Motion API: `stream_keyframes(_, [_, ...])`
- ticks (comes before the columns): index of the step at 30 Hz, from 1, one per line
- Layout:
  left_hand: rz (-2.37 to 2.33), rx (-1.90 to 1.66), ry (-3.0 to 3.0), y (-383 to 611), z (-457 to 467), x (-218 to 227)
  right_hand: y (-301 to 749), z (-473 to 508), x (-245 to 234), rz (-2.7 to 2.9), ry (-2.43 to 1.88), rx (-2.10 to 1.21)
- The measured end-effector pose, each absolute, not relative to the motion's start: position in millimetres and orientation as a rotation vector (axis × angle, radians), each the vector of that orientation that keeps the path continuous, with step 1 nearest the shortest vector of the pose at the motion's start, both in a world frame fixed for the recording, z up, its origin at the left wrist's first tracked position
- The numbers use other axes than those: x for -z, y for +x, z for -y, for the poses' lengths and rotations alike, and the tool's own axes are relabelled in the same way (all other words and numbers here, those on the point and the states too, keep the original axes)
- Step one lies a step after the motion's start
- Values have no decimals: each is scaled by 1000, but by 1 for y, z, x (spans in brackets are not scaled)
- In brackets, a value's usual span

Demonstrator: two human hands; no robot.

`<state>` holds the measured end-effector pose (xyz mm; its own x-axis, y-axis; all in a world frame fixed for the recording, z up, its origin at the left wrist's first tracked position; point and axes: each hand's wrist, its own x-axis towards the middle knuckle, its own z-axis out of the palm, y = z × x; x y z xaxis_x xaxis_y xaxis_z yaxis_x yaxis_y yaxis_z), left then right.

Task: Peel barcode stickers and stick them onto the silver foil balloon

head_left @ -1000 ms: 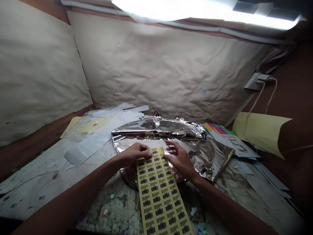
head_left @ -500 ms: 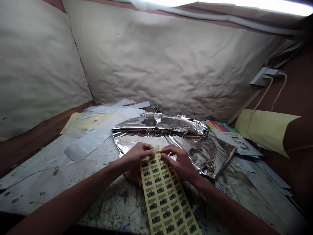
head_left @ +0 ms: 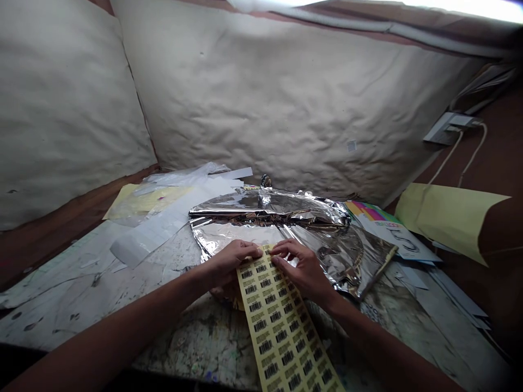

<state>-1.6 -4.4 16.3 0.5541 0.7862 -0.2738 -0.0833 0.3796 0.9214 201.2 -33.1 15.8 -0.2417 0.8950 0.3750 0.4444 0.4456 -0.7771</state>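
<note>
I have the left hand (head_left: 233,259) and right hand (head_left: 305,268) each pinching the far end of the yellow barcode label sheet (head_left: 281,326), silver foil (head_left: 329,245) beyond

Two hands (head_left: 231,262); one label sheet (head_left: 281,326); two cables (head_left: 474,155); one outlet (head_left: 443,128).

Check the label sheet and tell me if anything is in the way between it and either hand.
Nothing visible is: the left hand and right hand both have fingers at the far end of the label sheet. The silver foil lies beyond, not between.
</note>
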Motion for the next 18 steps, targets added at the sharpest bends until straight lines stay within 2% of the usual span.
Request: stream_keyframes(18, [-936,-739,1117,8,17,-19,192,40,-19,1787,-1093,-798])
